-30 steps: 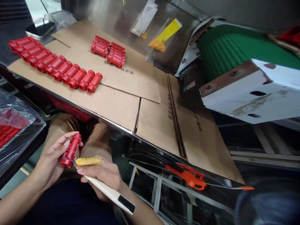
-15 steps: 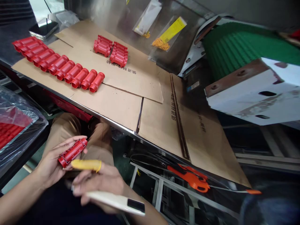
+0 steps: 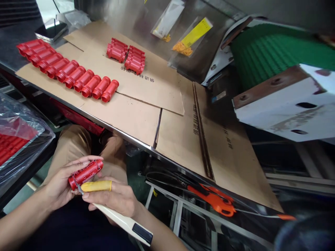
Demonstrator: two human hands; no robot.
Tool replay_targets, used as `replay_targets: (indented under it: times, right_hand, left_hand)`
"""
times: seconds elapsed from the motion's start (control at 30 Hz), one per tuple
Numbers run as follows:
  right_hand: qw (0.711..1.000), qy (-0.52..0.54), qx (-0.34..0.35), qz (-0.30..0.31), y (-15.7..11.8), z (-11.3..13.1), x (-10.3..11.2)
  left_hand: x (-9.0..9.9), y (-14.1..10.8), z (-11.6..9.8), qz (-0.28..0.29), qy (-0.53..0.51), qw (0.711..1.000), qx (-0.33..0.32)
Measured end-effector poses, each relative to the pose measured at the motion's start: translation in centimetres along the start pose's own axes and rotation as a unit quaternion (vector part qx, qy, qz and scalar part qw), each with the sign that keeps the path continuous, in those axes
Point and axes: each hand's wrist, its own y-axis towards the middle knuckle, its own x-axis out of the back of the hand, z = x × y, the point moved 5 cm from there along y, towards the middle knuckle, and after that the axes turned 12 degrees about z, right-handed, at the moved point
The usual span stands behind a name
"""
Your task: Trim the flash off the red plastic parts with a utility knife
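One red cylinder (image 3: pixel 86 174) is held over your lap (image 3: pixel 74 143), grasped in the fingers of your left hand (image 3: pixel 59 181). Your right hand (image 3: pixel 116 198), with a yellow cover (image 3: pixel 96 185) on one finger, grips a cream-handled tool (image 3: pixel 117 219), its tip at the cylinder's lower end. You appear to be working that edge; a stroke there calls for steady support and light, controlled pressure.

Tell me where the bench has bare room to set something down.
Bare cardboard lies between the row of red tubes and the dark slit, and from that slit to the long brown groove. Crowded: the left end, where tubes lie side by side near the phone.
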Motion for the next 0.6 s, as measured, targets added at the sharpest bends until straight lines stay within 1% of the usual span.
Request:
replay_targets:
  times: [0.1, 0.13, 0.27, 0.37, 0.43, 0.5, 0.57, 0.6]
  right_hand:
    - [0.998, 0.015, -0.033, 0.049, 0.2, 0.3, 0.3]
    - [0.998, 0.019, -0.039, 0.049, 0.1, 0.3, 0.3]
    - [0.998, 0.042, -0.044, 0.015, -0.5, -0.1, -0.1]
    - [0.996, 0.058, -0.060, 0.013, -0.7, -0.8, -0.4]
    - [0.997, 0.042, -0.058, 0.040, -0.4, -0.6, -0.4]
    - [0.995, -0.008, -0.057, 0.084, 0.3, 0.0, -0.3]
    - [0.992, -0.040, -0.053, 0.110, 0.9, 0.9, -0.3]
    - [0.992, -0.038, -0.041, 0.117, 1.1, 1.4, -0.4]
  left_hand:
    - [0.4, 0.1, 0.0, -0.026, 0.009, 1.000, -0.002]
    - [0.4, 0.1, 0.0, -0.032, 0.011, 0.999, -0.002]
    - [0.6, 0.0, 0.1, -0.050, 0.027, 0.998, 0.000]
    - [0.7, -0.1, 0.1, -0.059, 0.044, 0.997, -0.001]
    - [0.7, -0.1, 0.1, -0.059, 0.047, 0.997, -0.002]
    - [0.7, 0.1, 0.1, -0.056, 0.038, 0.998, -0.005]
    - [0.5, 0.4, 0.1, -0.036, 0.025, 0.999, -0.017]
    - [0.3, 0.5, 0.0, -0.021, 0.022, 0.999, -0.028]
